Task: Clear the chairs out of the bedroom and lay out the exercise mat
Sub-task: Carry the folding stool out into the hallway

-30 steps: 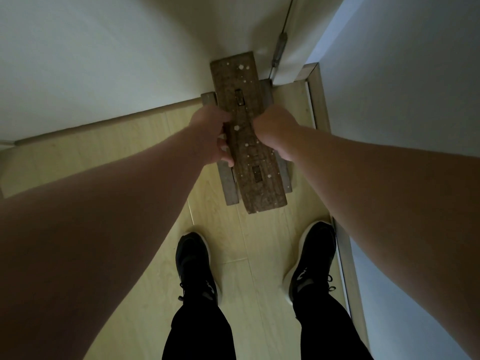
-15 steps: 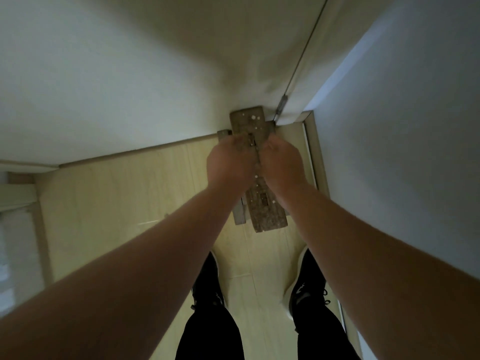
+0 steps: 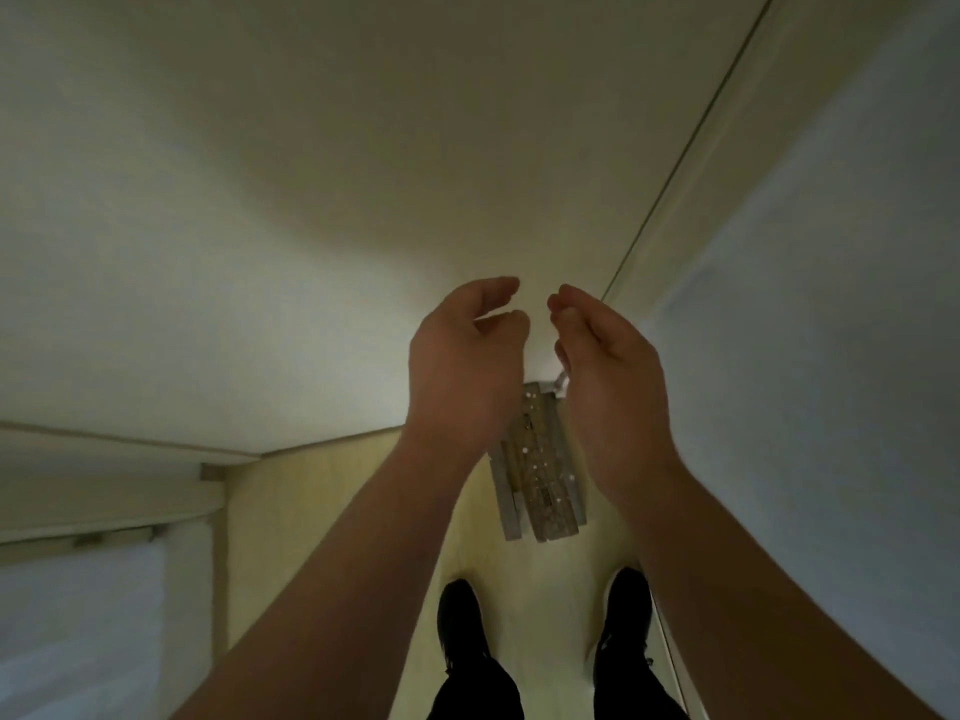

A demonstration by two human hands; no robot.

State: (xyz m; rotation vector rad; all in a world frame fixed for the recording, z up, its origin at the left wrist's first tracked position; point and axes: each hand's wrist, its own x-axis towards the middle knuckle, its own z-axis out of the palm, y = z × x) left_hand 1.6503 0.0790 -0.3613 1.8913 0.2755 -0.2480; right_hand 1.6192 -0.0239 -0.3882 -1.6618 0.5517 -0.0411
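A small brown wooden stool (image 3: pixel 540 475) with pale paint specks stands on the light wood floor in the corner, against the white wall. My left hand (image 3: pixel 465 366) and my right hand (image 3: pixel 605 371) hover well above it, palms facing each other, fingers loosely curved, holding nothing. Neither hand touches the stool. My forearms cover part of the stool's sides. No exercise mat is in view.
A white wall (image 3: pixel 260 226) rises straight ahead. A door edge with a hinge (image 3: pixel 561 380) stands at the right of the stool, beside a grey-white wall (image 3: pixel 831 304). My two black shoes (image 3: pixel 460 621) stand just behind the stool. A doorway frame (image 3: pixel 218 511) lies at the left.
Both hands have let go of the stool and risen away from it. The stool now stands on the floor in the corner, and my view has lifted higher.
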